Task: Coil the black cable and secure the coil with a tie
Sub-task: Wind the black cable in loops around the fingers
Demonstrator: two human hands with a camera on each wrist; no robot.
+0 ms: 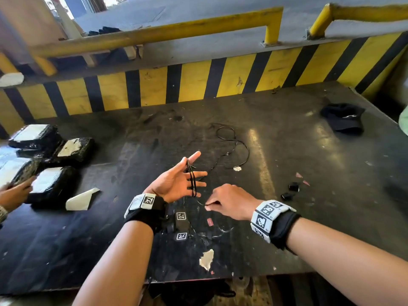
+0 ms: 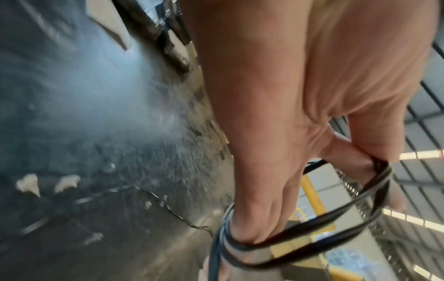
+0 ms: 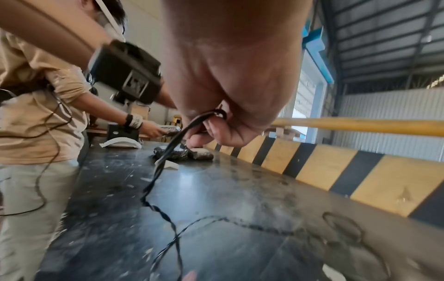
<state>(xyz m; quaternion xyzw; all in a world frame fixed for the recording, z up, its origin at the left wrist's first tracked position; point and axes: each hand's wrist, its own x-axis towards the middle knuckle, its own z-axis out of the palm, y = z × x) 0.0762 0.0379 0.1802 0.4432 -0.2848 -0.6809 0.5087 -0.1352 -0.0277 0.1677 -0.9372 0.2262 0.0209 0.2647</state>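
Note:
My left hand (image 1: 176,180) is held palm up above the dark table (image 1: 287,217), fingers straight and spread. Several loops of the thin black cable (image 1: 192,181) hang round them. The left wrist view shows these loops (image 2: 336,218) slung from the thumb side to the outer fingers of the left hand (image 2: 276,133). Just to the right, my right hand (image 1: 229,202) pinches the cable close to the coil. In the right wrist view, the right hand (image 3: 216,131) has the cable (image 3: 168,152) between thumb and fingers. The loose cable (image 1: 234,142) curls over the table to a pale end (image 1: 237,168).
A black cap (image 1: 343,118) lies at the far right. Small black pieces (image 1: 291,191) sit right of my right hand. Several black wrapped packages (image 1: 66,151) and a white paper scrap (image 1: 81,198) are at the left, where another person's hand (image 1: 13,193) works. A yellow-black striped barrier (image 1: 198,82) bounds the back.

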